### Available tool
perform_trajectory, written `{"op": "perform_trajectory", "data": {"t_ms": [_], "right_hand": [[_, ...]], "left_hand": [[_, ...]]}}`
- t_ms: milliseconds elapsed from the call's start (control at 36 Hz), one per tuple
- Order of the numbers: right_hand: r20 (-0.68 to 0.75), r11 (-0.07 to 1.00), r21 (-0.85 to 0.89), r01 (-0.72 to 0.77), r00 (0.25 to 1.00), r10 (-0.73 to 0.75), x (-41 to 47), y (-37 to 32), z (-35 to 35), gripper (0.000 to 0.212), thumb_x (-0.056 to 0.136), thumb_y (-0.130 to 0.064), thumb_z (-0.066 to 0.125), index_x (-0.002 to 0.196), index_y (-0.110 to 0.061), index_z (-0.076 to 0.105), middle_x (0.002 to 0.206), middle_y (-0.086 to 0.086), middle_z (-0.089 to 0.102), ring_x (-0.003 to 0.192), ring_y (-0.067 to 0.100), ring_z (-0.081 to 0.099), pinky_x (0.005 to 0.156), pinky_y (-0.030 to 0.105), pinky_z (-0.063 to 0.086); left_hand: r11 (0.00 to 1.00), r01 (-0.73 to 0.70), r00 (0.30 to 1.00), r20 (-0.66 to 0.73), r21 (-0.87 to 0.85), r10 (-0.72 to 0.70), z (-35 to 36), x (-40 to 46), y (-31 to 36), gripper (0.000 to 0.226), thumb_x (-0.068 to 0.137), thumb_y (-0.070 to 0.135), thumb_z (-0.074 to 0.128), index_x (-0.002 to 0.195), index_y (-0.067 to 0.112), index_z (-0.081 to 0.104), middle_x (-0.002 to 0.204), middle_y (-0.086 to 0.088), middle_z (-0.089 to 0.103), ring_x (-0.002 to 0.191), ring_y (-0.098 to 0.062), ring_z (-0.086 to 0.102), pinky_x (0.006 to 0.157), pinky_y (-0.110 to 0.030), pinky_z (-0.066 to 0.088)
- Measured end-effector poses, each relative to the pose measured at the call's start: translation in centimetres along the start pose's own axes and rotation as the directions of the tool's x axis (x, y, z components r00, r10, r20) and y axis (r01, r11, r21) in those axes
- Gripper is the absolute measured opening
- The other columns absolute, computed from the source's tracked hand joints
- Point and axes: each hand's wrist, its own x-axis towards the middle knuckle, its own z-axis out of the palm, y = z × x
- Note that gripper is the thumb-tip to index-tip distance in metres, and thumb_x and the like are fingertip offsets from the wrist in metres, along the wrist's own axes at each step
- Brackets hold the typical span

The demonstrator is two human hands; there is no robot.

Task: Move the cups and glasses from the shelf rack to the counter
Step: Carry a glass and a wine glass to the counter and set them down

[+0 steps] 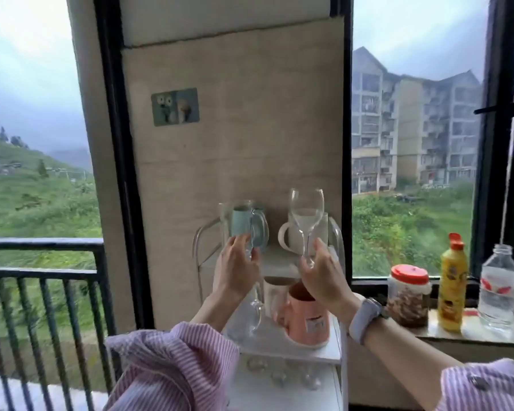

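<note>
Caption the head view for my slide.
Right hand lifts a wine glass by its stem while the left hand grips a clear glass mug on the white shelf rack.

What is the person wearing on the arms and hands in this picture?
Both arms wear loose sleeves with fine pink and white stripes; the right sleeve shows a small button. A pale lilac watch band circles the right wrist. The left hand and right hand are bare, without gloves.
</note>
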Motion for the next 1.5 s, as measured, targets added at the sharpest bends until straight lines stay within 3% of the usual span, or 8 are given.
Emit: {"op": "perform_trajectory", "data": {"t_ms": [139,250,417,722,972,1083,1333,1500], "right_hand": [[-0.047,0.998,0.058,-0.024,0.999,0.027,3.6,1.5,1.5,0.047,0.091,-0.015,0.047,0.133,0.002,0.033,0.131,0.021,0.049,0.124,0.034,0.045,0.104,0.047,0.037],[-0.040,0.954,0.267,-0.136,0.988,0.152,5.3,1.9,2.2,0.034,0.090,-0.020,0.051,0.119,-0.006,0.042,0.092,0.005,0.060,0.088,0.030,0.063,0.070,0.041,0.053],[0.007,0.884,0.416,-0.212,0.973,0.230,6.7,2.3,2.1,0.018,0.093,-0.018,0.048,0.076,-0.015,0.053,0.057,0.006,0.054,0.034,0.006,0.049,0.033,0.019,0.041],[-0.104,0.946,0.308,-0.102,0.985,0.140,4.5,0.8,1.6,0.032,0.089,-0.015,0.051,0.057,-0.013,0.047,0.046,0.004,0.044,0.029,0.004,0.037,0.034,0.014,0.030],[-0.119,0.957,0.288,-0.034,0.990,0.071,0.9,-1.0,0.1,0.037,0.089,-0.020,0.055,0.053,-0.013,0.048,0.030,-0.006,0.045,0.028,0.004,0.040,0.035,0.019,0.035],[-0.150,0.970,0.243,-0.007,0.988,0.045,-1.1,-1.3,-1.8,0.038,0.089,-0.023,0.055,0.053,-0.016,0.048,0.033,-0.005,0.045,0.032,0.008,0.041,0.043,0.029,0.038],[-0.302,0.980,0.179,-0.084,0.943,0.136,-8.6,0.2,-10.5,0.042,0.091,-0.016,0.053,0.050,-0.006,0.052,0.028,-0.006,0.040,0.027,0.005,0.040,0.039,0.023,0.037],[-0.452,0.972,0.073,-0.224,0.861,0.233,-16.1,3.0,-19.3,0.050,0.089,-0.016,0.055,0.040,-0.018,0.047,0.025,-0.003,0.042,0.025,0.004,0.041,0.037,0.017,0.036]], "left_hand": [[0.996,0.043,0.997,-0.065,-0.078,-0.048,2.8,2.4,0.5,0.036,0.089,0.017,0.052,0.123,0.007,0.049,0.115,-0.011,0.062,0.103,-0.026,0.059,0.089,-0.039,0.048],[0.992,-0.018,0.995,-0.103,-0.123,0.005,4.9,3.5,0.7,0.013,0.088,0.014,0.051,0.098,0.006,0.050,0.077,-0.005,0.057,0.070,-0.023,0.055,0.063,-0.033,0.046],[0.961,-0.022,0.983,-0.180,-0.277,-0.029,6.2,4.7,0.5,0.016,0.092,0.012,0.047,0.079,0.011,0.039,0.060,0.010,0.043,0.049,-0.006,0.043,0.046,-0.007,0.036],[0.930,-0.089,0.955,-0.295,-0.358,-0.022,2.1,2.6,-0.2,0.034,0.096,0.015,0.039,0.063,0.024,0.032,0.051,0.007,0.037,0.042,0.002,0.041,0.042,-0.010,0.034],[0.911,-0.294,0.899,-0.406,-0.288,0.162,-2.6,-0.9,0.6,0.020,0.093,0.011,0.047,0.073,0.014,0.049,0.053,0.015,0.042,0.054,0.006,0.049,0.048,-0.005,0.034],[0.873,-0.334,0.910,-0.364,-0.356,0.199,-3.5,-2.0,2.0,0.020,0.091,0.019,0.047,0.073,0.011,0.052,0.046,0.014,0.039,0.048,0.001,0.045,0.046,-0.007,0.031],[0.767,-0.332,0.943,-0.201,-0.549,0.265,0.9,-5.9,8.7,0.017,0.091,0.024,0.047,0.077,0.015,0.051,0.056,0.014,0.045,0.050,0.002,0.045,0.047,-0.013,0.030],[0.659,-0.269,0.933,-0.020,-0.702,0.360,6.1,-11.4,16.1,0.011,0.092,0.019,0.050,0.082,0.021,0.051,0.056,0.015,0.047,0.053,0.008,0.048,0.050,-0.007,0.034]]}}
